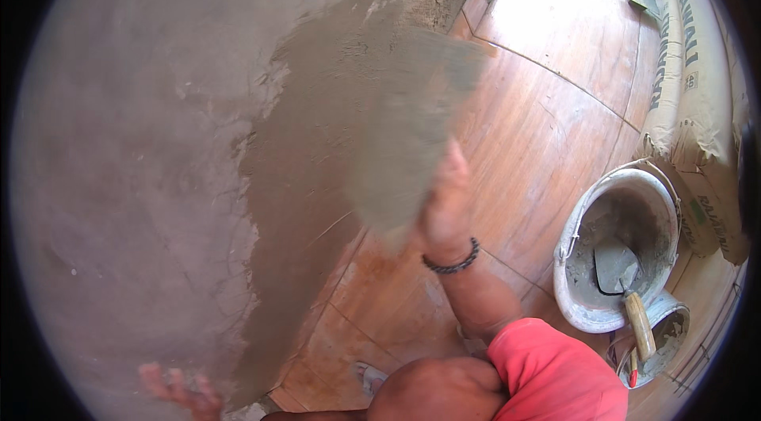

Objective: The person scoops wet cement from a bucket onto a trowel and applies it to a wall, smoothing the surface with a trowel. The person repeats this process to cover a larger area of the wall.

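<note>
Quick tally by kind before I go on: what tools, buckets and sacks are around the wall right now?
Plastering float, blurred, in the right hand: 1
Trowel with wooden handle, lying in the bigger bucket: 1
Buckets: 2
Cement sacks: 1 certain; any more behind it cannot be told
Total: 5

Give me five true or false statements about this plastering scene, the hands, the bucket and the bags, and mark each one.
1. The right hand holds a plastering float against the wall. True.
2. The bucket stands on the person's left. False: it stands to the right, on the wooden floor.
3. A trowel with a wooden handle rests in the bucket. True.
4. The left hand holds the trowel. False: it is spread low on the wall, with nothing in its grip.
5. The cement bags lie flat under the bucket. False: they stand beside it, on the far right.
</note>
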Action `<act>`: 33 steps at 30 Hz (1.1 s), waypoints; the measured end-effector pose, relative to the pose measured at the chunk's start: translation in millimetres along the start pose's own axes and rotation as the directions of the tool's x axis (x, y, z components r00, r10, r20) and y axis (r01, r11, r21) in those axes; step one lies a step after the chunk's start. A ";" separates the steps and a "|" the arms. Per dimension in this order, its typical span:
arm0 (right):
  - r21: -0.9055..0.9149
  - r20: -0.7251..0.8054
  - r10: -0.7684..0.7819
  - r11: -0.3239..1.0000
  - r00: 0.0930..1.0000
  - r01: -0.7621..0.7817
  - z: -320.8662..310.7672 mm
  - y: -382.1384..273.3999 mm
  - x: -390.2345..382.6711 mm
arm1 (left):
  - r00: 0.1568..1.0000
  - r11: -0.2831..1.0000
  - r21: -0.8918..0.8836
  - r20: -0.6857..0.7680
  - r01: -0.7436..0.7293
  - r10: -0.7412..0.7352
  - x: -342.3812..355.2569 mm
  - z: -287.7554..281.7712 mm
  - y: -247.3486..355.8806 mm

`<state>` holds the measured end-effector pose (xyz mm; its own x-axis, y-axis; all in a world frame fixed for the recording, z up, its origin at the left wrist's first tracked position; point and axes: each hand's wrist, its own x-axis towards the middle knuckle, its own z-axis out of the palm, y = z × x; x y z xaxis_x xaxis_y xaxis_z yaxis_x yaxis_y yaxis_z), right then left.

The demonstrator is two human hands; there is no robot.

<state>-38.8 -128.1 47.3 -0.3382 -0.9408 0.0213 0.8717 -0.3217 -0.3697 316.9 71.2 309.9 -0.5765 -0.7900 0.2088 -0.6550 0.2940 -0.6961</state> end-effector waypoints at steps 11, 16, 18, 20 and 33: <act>0.393 0.197 0.157 0.892 0.968 -0.225 -85.4 4.5 -32.7 | 0.835 -0.023 -0.851 0.510 0.525 0.208 222.4 111.6 244.3; 0.275 -0.037 0.188 0.946 0.981 -0.171 -80.3 -16.3 -55.4 | 0.756 -0.809 -0.222 0.547 0.545 0.360 286.2 133.8 305.4; 0.470 -0.143 0.315 0.856 0.938 -0.216 -74.5 -36.2 -56.6 | 0.815 -0.886 -0.052 0.422 0.460 0.398 292.3 142.5 319.8; 0.484 -0.066 0.314 0.840 0.947 -0.245 -83.5 -57.5 -63.6 | 0.805 -0.857 0.059 0.315 0.513 0.503 291.0 153.8 332.7; 0.440 0.047 0.591 0.711 0.805 -0.548 -66.9 -132.0 -86.9 | 0.815 -0.699 0.545 0.049 0.463 0.578 297.2 155.3 401.0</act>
<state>-148.1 3.3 32.2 0.2597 -0.9526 -0.1582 0.9615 0.2398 0.1344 -41.2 -129.2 -14.0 -0.8242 -0.5000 -0.2658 0.4572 -0.8646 0.2085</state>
